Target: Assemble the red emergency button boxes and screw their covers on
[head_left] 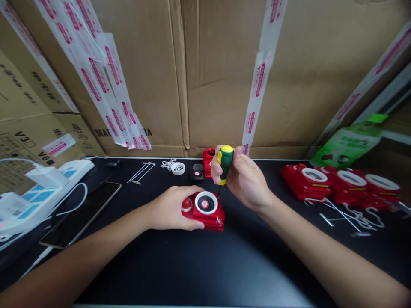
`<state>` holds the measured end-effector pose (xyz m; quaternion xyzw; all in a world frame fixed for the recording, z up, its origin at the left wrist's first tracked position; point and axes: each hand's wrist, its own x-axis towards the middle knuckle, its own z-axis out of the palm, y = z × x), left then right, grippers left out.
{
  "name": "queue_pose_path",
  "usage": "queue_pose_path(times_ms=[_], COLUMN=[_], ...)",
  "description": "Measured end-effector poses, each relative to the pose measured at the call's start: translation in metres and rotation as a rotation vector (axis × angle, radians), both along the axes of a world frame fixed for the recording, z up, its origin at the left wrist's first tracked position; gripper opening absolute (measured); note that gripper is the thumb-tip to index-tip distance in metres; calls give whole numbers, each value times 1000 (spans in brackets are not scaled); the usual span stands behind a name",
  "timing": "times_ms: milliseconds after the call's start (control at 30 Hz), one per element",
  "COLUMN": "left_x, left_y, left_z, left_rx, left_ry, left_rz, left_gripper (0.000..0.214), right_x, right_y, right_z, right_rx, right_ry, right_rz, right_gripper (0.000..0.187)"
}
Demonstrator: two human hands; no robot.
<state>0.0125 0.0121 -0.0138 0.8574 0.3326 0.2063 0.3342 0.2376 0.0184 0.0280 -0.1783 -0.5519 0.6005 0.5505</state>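
Note:
A red device [207, 210] with a white round ring on top lies on the black table [205, 265] in the middle. My left hand [171, 208] wraps round its left side and holds it down. Just above and to the right, my right hand [245, 177] grips a short green and yellow screwdriver [224, 162] held upright. Its thin shaft points down at the device's far right corner.
Three more red devices [340, 184] line up at the right, with metal pins and hooks [349, 216] in front. At the back sit a red part [208, 160], a white cap [178, 168] and metal rods [141, 172]. A phone [81, 214] and power strip [38, 192] lie left. Cardboard boxes [208, 77] wall the back.

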Motion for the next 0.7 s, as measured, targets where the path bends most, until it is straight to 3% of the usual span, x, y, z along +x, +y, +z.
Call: queue_pose_path(times_ms=[433, 700], left_x=[-2, 0], left_y=[0, 0], left_z=[0, 2], left_rx=[1, -22], left_ry=[-34, -11], left_rz=[-21, -1], left_gripper=[72, 72], right_x=[-2, 0], right_y=[-2, 0], right_z=[-1, 2], right_rx=[37, -52], right_ry=[10, 60], right_rz=[3, 41], right_gripper=[41, 45])
